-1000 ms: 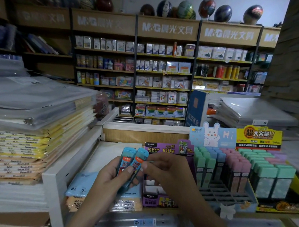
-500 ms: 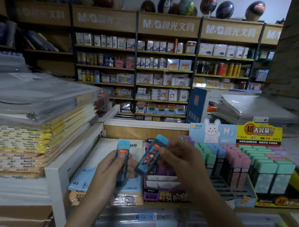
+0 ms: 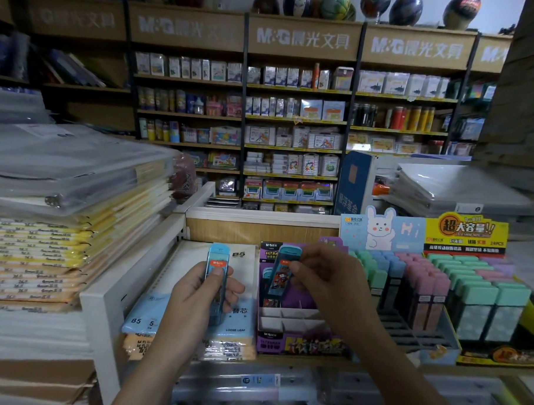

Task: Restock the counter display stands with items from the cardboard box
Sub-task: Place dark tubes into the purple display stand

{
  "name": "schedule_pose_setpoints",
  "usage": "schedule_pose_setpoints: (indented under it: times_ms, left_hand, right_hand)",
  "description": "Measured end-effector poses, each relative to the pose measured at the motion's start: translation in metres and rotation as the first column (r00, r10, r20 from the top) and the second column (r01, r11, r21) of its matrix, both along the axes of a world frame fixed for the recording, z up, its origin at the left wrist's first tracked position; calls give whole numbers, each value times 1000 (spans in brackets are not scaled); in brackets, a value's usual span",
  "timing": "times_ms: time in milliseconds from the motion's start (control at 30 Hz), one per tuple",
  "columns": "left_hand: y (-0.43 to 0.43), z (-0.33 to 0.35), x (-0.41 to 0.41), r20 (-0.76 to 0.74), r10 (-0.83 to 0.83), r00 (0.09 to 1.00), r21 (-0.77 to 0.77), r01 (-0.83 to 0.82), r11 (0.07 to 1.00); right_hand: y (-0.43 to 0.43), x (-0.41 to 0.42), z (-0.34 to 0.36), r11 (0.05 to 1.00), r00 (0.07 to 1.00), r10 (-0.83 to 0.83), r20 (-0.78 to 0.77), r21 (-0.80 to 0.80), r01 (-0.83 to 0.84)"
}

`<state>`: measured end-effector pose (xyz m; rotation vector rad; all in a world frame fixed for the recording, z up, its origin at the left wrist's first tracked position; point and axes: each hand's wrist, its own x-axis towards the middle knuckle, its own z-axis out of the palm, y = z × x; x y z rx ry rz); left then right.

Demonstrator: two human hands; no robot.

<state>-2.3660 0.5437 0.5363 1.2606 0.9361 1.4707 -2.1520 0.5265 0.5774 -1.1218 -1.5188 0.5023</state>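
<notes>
Two slim translucent blue plastic cases with orange labels, one per hand. The left hand (image 3: 194, 297) grips the first case (image 3: 216, 276) upright, fingers curled round it and thumb pressed on the label, above a blue-covered pack of B5 loose-leaf paper (image 3: 239, 323). The right hand (image 3: 326, 278) pinches the second case (image 3: 282, 272) near its top between thumb and fingertips. This case leans slightly, its lower end over the rear of the purple cardboard display stand (image 3: 299, 344); whether it touches the stand cannot be told. White dividers show in the front of that stand. Just beside it to the right stands a pale blue display stand with a rabbit header (image 3: 380, 231), holding upright green, blue and pink cases, and beyond that a yellow-headed display stand (image 3: 466, 232) with mint and lilac cases. Far left, a tall stack of yellow-edged notebooks (image 3: 43, 247) under clear plastic wallets. Background: brown wall shelves (image 3: 293, 121) of boxed stationery
</notes>
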Motion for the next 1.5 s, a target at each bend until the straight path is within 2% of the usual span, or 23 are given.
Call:
schedule_pose_setpoints:
  times_ms: [400, 633, 900, 1100, 1300, 1500]
  left_hand:
    - [-1, 0, 0, -11, -14, 1000, 26, 15, 1000]
    - [1, -2, 0, -13, -21, 1000, 45, 22, 999]
    - [3, -6, -3, -36, -21, 999, 55, 23, 998]
    - [3, -7, -7, -38, -21, 999, 54, 23, 998]
    - [2, -5, -11, 31, -61, 998, 54, 60, 997]
    - [-6, 8, 3, -119, 2, 993, 205, 23, 979]
  right_hand:
    - [10, -7, -14, 998, 995, -13, 95, -63, 19]
    - [13, -13, -30, 982, 967, -123, 223, -114, 152]
    - [9, -10, -31, 984, 968, -135, 211, -84, 156]
    - [-9, 12, -29, 986, 972, -166, 168, 52, 160]
    - [-36, 61, -43, 942, 940, -312, 137, 172, 288]
    - [-48, 108, -74, 899, 808, -429, 404, 272, 342]
